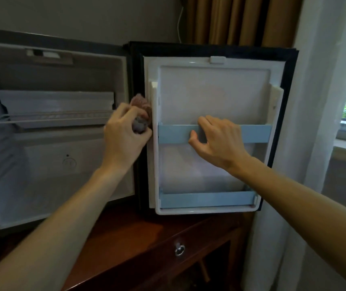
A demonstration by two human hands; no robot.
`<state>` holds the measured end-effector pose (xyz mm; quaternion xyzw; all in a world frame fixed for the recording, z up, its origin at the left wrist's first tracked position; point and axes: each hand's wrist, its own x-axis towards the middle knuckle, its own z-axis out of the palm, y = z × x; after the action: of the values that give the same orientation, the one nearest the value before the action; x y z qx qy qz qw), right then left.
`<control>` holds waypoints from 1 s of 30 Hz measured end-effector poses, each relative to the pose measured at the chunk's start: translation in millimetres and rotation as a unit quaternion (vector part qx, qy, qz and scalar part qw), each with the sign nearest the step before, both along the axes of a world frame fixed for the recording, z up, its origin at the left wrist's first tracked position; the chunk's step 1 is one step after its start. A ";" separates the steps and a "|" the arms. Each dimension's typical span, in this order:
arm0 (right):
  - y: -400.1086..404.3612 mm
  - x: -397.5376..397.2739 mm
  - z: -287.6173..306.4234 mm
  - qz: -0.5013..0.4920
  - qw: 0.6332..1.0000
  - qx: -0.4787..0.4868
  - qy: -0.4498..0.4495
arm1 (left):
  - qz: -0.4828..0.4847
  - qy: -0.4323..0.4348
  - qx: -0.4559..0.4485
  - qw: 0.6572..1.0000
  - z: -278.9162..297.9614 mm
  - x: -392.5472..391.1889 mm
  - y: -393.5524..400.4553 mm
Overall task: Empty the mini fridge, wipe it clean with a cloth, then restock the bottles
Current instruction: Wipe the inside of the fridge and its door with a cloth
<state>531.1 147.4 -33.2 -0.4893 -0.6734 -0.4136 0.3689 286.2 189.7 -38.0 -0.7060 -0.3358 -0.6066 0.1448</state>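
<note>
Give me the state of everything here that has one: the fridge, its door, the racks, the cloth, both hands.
Mini fridge: open, no bottles visible inside.
Fridge door: swung wide open.
Upper door rack: empty.
Lower door rack: empty.
Cloth: bunched, held against the door's hinge edge.
Left hand: grips the cloth.
Right hand: holds the upper door rack.

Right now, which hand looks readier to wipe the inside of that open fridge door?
The left hand, most likely. It already grips the cloth against the hinge-side edge of the door. The right hand holds no cloth; its fingers hook over the upper blue rail, apparently steadying the door.
</note>
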 end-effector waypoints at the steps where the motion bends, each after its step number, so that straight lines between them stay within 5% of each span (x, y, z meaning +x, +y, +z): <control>1: 0.6 0.0 -0.1 0.000 1.000 -0.002 0.000 | -0.002 -0.004 -0.013 1.000 -18.3 1.0 -1.4; 8: -2.0 -0.5 0.5 0.001 1.000 -0.008 -0.002 | -0.012 0.070 -0.188 0.980 -177.4 -1.4 -24.1; 11: -4.5 -1.0 1.1 0.000 1.000 -0.012 0.000 | -0.010 0.118 -0.236 0.964 -198.6 -8.0 -23.7; 15: -4.2 -2.3 1.3 -0.001 1.000 -0.015 -0.001 | -0.023 0.111 -0.184 0.976 -144.5 -12.3 -20.4; 19: -3.0 -1.1 1.1 0.000 1.000 -0.013 0.001 | -0.036 0.022 -0.070 0.997 -12.8 -6.8 -9.8; 23: -2.6 -1.5 1.1 0.003 1.000 -0.011 0.006 | -0.013 0.058 -0.004 0.998 72.0 -9.8 -1.8; 30: -2.7 -1.5 0.9 0.000 1.000 -0.008 0.005 | -0.011 0.029 -0.055 0.998 -41.9 -3.9 -4.8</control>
<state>529.7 144.7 -32.4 -0.4939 -0.6749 -0.4058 0.3686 282.3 184.9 -79.9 -0.7336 -0.3568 -0.5682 0.1083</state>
